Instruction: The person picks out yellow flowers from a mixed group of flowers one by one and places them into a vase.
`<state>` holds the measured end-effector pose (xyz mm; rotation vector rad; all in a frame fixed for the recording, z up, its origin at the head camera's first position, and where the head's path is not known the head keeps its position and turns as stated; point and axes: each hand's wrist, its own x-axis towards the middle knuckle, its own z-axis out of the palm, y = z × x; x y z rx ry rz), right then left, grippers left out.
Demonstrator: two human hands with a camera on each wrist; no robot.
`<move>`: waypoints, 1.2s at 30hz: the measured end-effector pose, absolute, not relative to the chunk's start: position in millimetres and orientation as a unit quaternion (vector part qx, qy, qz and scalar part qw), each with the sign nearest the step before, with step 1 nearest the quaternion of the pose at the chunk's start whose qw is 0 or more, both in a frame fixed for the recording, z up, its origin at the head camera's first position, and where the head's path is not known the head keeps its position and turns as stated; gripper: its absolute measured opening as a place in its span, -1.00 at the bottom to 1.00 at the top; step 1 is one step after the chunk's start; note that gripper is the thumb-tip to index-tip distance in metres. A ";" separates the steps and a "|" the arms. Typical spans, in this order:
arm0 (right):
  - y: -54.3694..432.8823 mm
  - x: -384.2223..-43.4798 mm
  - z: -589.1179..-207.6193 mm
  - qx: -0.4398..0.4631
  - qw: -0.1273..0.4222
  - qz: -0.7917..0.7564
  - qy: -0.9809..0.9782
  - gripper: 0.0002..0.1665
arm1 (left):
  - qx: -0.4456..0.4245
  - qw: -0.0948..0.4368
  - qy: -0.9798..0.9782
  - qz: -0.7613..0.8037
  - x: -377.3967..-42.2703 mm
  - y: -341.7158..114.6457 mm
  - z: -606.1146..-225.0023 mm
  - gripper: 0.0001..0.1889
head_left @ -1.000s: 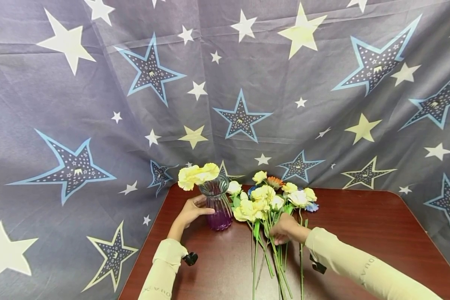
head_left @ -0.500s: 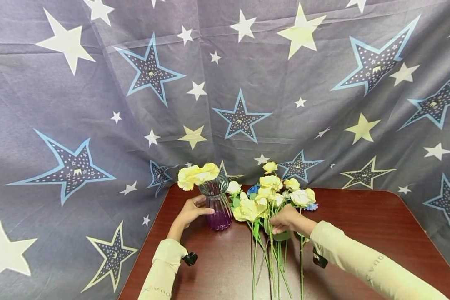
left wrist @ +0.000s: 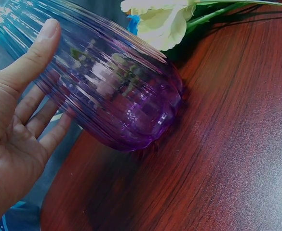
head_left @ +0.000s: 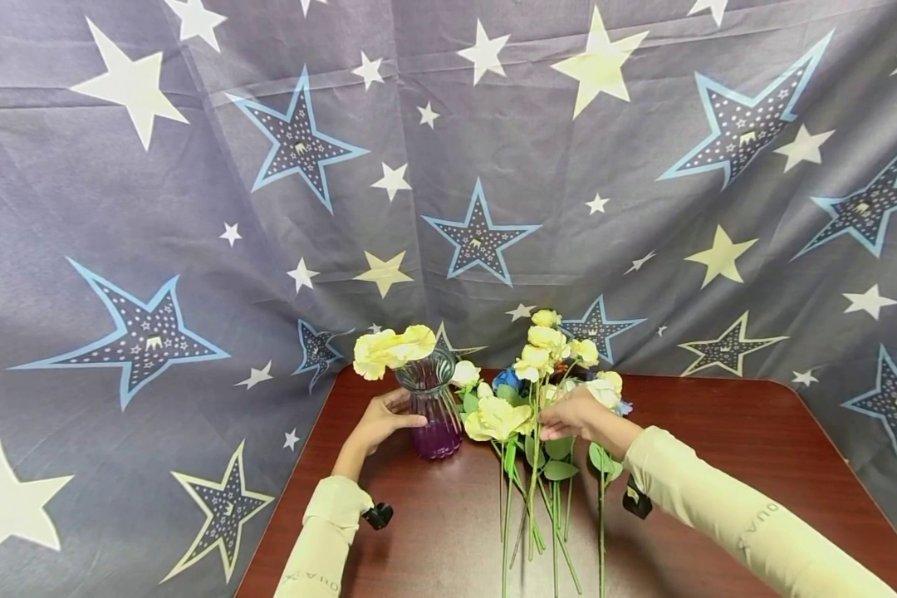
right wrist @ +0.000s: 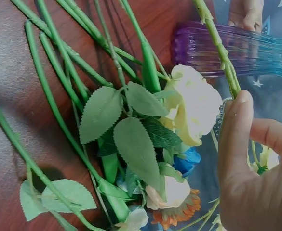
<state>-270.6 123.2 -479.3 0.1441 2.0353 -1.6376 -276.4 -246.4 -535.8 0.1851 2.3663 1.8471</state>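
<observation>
My left hand [head_left: 381, 425] holds a ribbed glass vase [head_left: 435, 419], clear bluish at the neck and purple at the base. In the left wrist view its thumb lies along one side and the fingers go behind the glass. Large yellow blossoms [head_left: 394, 347] hang over the vase's left rim. Right of the vase, my right hand [head_left: 579, 414] pinches the green stem [right wrist: 219, 45] of a spray of yellow flowers [head_left: 546, 339] between thumb and fingers. That spray stands upright above the loose flowers. Beneath it lie a big yellow flower [head_left: 497, 418] and a blue flower [head_left: 506, 379].
Several loose stems lie on the reddish-brown table [head_left: 688, 498], pointing toward the front. An orange flower [right wrist: 179, 214], a pale rose [right wrist: 170, 191] and green leaves [right wrist: 137, 149] are among them. A grey curtain [head_left: 478, 124] with stars hangs behind the table.
The right hand has lifted the yellow spray up and away from the pile, with its stem turning more upright. Leaves beneath it now show. The left hand and vase have not moved.
</observation>
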 end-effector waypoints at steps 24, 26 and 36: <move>123.2 -259.4 -467.7 -0.004 0.165 -0.602 0.781 -0.71 | 0.044 0.054 0.790 0.609 -291.5 -251.5 -563.8 -0.20; 122.3 -257.3 -468.9 -0.007 0.155 -0.599 0.786 -0.72 | 0.043 0.054 0.790 0.610 -291.1 -251.3 -563.6 -0.20; 112.5 -239.4 -467.5 -0.052 0.079 -0.588 0.803 -0.84 | 0.049 0.056 0.792 0.606 -291.2 -252.0 -563.2 -0.22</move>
